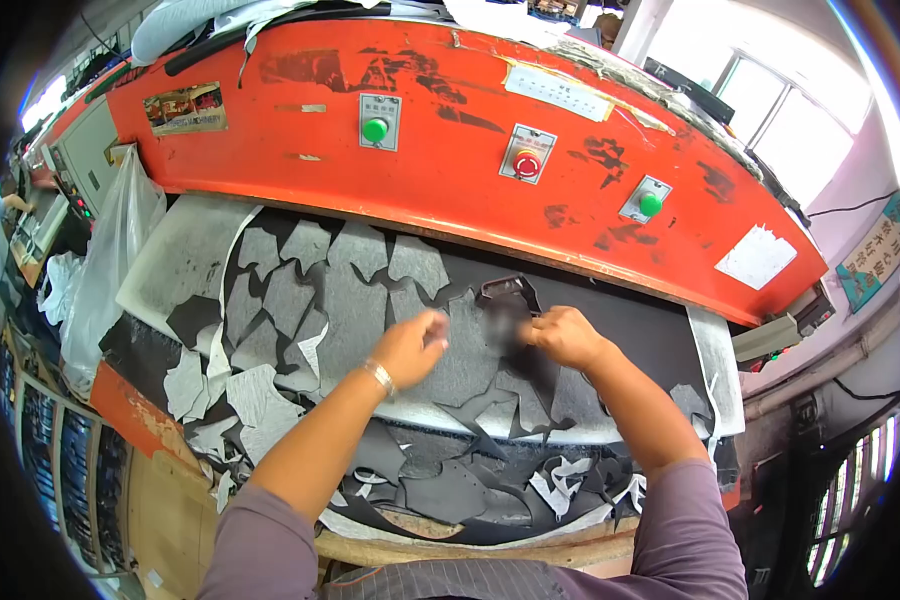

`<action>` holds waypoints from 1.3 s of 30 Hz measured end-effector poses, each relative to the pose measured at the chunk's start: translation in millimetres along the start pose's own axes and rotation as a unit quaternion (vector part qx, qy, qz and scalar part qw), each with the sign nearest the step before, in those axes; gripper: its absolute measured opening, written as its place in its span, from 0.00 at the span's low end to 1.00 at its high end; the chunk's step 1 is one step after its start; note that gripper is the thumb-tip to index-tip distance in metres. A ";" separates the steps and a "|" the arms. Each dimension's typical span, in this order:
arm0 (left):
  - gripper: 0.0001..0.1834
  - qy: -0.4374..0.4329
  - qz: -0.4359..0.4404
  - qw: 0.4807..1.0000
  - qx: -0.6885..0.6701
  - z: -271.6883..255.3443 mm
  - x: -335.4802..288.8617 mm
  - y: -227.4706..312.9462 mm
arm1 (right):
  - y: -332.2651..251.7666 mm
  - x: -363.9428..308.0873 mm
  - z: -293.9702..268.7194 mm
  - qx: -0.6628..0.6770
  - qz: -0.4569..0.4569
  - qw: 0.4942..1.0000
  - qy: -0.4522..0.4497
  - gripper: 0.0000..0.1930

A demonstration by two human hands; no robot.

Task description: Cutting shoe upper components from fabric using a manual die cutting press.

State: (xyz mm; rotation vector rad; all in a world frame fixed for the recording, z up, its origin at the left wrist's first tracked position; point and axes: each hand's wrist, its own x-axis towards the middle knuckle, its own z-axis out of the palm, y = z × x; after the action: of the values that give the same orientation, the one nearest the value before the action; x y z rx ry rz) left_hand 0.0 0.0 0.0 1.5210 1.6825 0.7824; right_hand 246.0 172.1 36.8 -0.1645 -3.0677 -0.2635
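Right hand (568,338): I'm clamping fingers on blurred dark piece (511,328). Left hand (408,350): I'm hovering it over cut grey material (358,308), fingers loosely curling, slightly apart.

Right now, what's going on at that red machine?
A person is working bare-handed in front of the red machine. Their right hand grips a dark object, too blurred to identify, above the grey material. The left hand is loosely open nearby, with nothing visible in it. Irregular scraps lie along the side nearest the person.
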 end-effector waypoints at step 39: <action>0.38 0.226 0.095 0.960 0.133 16.9 94.8 -29.3 | -9.9 46.4 58.6 0.279 0.395 0.860 0.163 0.44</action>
State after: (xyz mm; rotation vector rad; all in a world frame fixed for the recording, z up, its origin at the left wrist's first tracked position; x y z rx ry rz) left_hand -5.8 90.2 -44.4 1.8061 2.0601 1.1072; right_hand 196.0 177.3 -19.4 -1.1434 -2.3397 0.5659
